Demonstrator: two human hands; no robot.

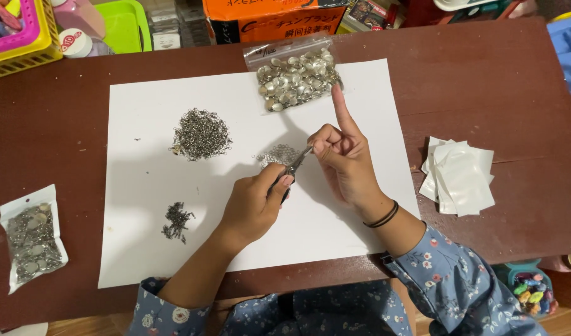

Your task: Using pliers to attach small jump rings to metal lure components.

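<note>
My left hand (254, 202) grips small pliers (293, 168) over a white sheet of paper (142, 249). The plier tips meet the pinched thumb and fingers of my right hand (343, 155), whose index finger points straight up. What the right fingers pinch is too small to see. Just beyond the plier tips lies a small pile of silver rings (278, 154). A larger heap of dark metal rings (201, 134) sits to the left, and a smaller dark cluster (176, 221) lies nearer me.
A clear bag of silver discs (295, 78) rests at the paper's far edge. Another bag of metal pieces (31, 239) lies at the left on the brown table (497, 87). White pouches (460, 177) are stacked at the right. Baskets and boxes line the far edge.
</note>
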